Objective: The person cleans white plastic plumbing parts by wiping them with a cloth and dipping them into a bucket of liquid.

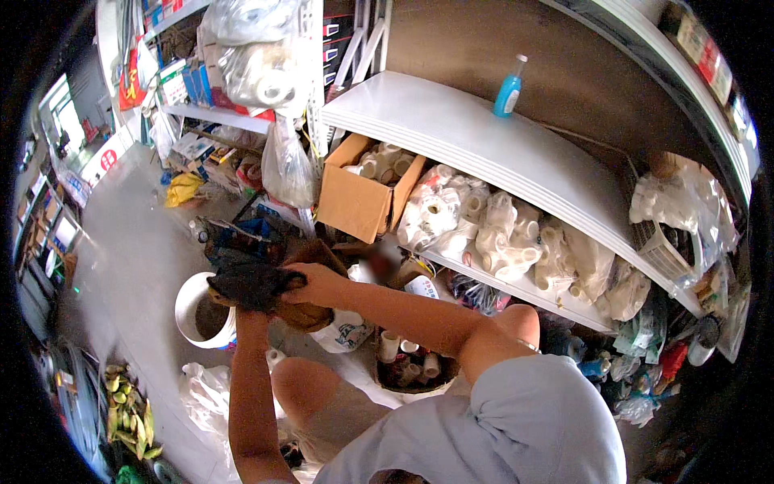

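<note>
Both my hands are at a bundled black cloth [251,284], held in front of me above the floor. My right hand [311,284] grips the cloth's right edge, thumb and fingers around a fold. The left arm reaches up to the cloth from below; my left hand [245,310] is mostly hidden under it, so its grip cannot be made out. Brown material hangs just below and right of the cloth. A white bucket [186,310] stands close by on the left.
An open cardboard box [352,202] and bagged white pipe fittings [508,242] fill the low shelf. Above, a blue bottle [508,91] stands on the white shelf. A round container of fittings [417,384] is near my knees. Corn cobs [128,411] lie at lower left.
</note>
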Available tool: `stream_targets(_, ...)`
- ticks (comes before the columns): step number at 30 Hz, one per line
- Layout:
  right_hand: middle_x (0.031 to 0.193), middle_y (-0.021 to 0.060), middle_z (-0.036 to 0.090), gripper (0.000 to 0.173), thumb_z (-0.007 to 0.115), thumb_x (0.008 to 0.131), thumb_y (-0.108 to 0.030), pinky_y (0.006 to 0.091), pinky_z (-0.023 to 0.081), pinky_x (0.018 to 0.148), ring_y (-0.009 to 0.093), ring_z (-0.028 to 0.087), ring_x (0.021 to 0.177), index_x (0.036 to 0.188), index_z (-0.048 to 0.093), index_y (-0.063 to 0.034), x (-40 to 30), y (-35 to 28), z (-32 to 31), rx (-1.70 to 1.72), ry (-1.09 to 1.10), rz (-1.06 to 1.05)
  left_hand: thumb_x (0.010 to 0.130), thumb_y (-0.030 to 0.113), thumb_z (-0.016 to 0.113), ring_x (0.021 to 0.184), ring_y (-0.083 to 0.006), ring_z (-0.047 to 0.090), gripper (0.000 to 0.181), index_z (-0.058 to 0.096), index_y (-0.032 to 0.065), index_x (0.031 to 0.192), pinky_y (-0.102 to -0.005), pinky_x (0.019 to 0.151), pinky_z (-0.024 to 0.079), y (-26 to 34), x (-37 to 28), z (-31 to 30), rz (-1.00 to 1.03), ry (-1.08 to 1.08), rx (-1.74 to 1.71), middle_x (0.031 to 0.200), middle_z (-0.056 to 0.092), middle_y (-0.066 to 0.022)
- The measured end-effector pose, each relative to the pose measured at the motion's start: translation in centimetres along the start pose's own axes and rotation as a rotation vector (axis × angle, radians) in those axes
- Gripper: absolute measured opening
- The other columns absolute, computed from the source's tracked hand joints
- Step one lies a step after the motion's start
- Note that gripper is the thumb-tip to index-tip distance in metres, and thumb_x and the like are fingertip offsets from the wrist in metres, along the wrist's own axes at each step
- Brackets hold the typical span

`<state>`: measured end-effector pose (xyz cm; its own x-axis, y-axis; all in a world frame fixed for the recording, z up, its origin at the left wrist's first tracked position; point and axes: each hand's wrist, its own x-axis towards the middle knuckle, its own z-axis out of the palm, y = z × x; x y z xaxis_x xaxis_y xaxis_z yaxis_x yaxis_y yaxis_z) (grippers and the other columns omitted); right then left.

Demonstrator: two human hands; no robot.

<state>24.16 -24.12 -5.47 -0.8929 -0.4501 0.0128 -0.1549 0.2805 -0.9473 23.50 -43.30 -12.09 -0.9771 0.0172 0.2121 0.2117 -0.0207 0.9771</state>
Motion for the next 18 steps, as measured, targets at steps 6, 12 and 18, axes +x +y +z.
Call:
stream_targets(6,0.093,0.0063,0.061,0.029,0.064,0.073,-0.005,0.0274,0.043,0.078,0.015,0.056,0.085,0.100,0.058,-0.0019,-9.0,1.1,-7.0,0.095,0.240,-0.253,0.086,0.022,0.049,0.108,-0.0248,0.049,0.034,0.047,0.0136,0.119,-0.0376,0.088,0.042,0.6,-0.3,0.8,0.192,-0.172,0.077,0.116,0.052,-0.0077)
stream_targets(12,0.093,0.0023,0.060,0.022,0.058,0.078,-0.004,0.0250,0.044,0.078,0.010,0.054,0.085,0.099,0.058,0.0004,-17.0,0.8,-13.0,0.347,0.331,-0.284,0.088,0.021,0.039,0.089,-0.0194,0.057,0.027,0.046,0.0111,0.112,-0.0318,0.072,0.049,7.4,-1.7,4.9,-0.182,0.030,-0.472,0.103,0.057,-0.0050)
stream_targets(18,0.109,0.0093,0.053,0.026,0.063,0.072,-0.010,0.0352,0.036,0.091,0.027,0.044,0.106,0.098,0.064,-0.0101,-20.1,3.7,-16.1,0.143,0.660,-0.341,0.073,0.006,0.040,0.045,-0.0070,0.042,0.035,0.052,0.0112,0.106,-0.0199,0.037,0.030,9.4,-1.2,5.7,-0.267,0.179,-0.009,0.064,0.056,-0.0039)
